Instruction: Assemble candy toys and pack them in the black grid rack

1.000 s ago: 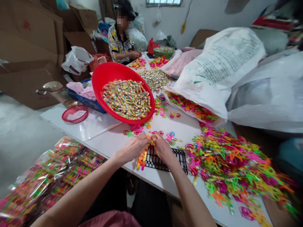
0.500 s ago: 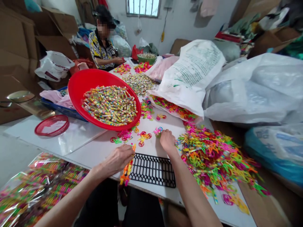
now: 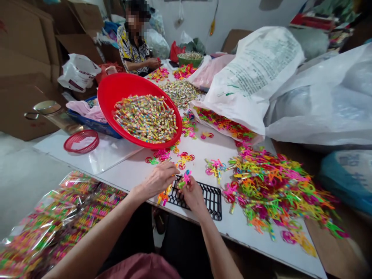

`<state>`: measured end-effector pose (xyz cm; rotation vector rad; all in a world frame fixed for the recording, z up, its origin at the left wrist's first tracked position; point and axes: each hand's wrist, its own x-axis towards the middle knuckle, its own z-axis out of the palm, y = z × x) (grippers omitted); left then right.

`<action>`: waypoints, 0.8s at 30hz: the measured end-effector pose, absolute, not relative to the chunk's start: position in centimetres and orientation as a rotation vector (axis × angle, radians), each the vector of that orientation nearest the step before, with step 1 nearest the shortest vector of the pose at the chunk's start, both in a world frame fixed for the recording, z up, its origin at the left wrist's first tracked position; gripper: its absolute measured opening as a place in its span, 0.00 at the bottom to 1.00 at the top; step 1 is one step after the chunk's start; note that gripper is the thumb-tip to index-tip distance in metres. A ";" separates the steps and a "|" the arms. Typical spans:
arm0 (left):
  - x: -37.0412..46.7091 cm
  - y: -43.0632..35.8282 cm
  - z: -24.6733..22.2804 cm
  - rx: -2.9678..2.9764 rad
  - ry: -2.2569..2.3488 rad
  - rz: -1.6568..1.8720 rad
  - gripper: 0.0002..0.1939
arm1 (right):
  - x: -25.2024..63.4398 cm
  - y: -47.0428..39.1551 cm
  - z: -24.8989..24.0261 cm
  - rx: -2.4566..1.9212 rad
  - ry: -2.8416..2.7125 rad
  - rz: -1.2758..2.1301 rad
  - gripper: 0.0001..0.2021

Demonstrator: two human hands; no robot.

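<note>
My left hand [image 3: 158, 179] rests at the left end of a black plastic grid [image 3: 213, 199] near the table's front edge, pinching a short row of small coloured toys [image 3: 163, 197] that hangs off the grid. My right hand [image 3: 192, 193] is just beside it over the grid and holds a small pink and green plastic toy [image 3: 185, 178] in its fingertips. A big heap of bright plastic toys [image 3: 273, 190] lies to the right of both hands.
A red basin of wrapped candies [image 3: 145, 116] stands behind the hands, a small red basket [image 3: 81, 141] to the left. White sacks [image 3: 252, 73] lie at the right. Clear bags of packed toys [image 3: 61, 221] sit lower left. Another person [image 3: 135, 46] works at the far end.
My right hand had reached out to the loose toys beside the heap and has come back to the grid with one toy. My left hand stayed at the grid's left end.
</note>
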<state>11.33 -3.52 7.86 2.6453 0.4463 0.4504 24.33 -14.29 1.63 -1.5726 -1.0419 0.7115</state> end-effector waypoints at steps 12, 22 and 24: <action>11.3 -3.6 7.3 2.604 0.387 0.413 0.13 | 22.6 -13.6 -0.3 -1.963 -1.351 0.395 0.09; 11.5 -5.0 7.6 2.700 0.403 0.427 0.09 | 22.5 -14.7 -0.4 -1.869 -1.300 0.500 0.11; 11.5 -5.2 7.8 2.699 0.424 0.456 0.09 | 22.4 -15.3 -0.1 -1.763 -1.125 0.644 0.13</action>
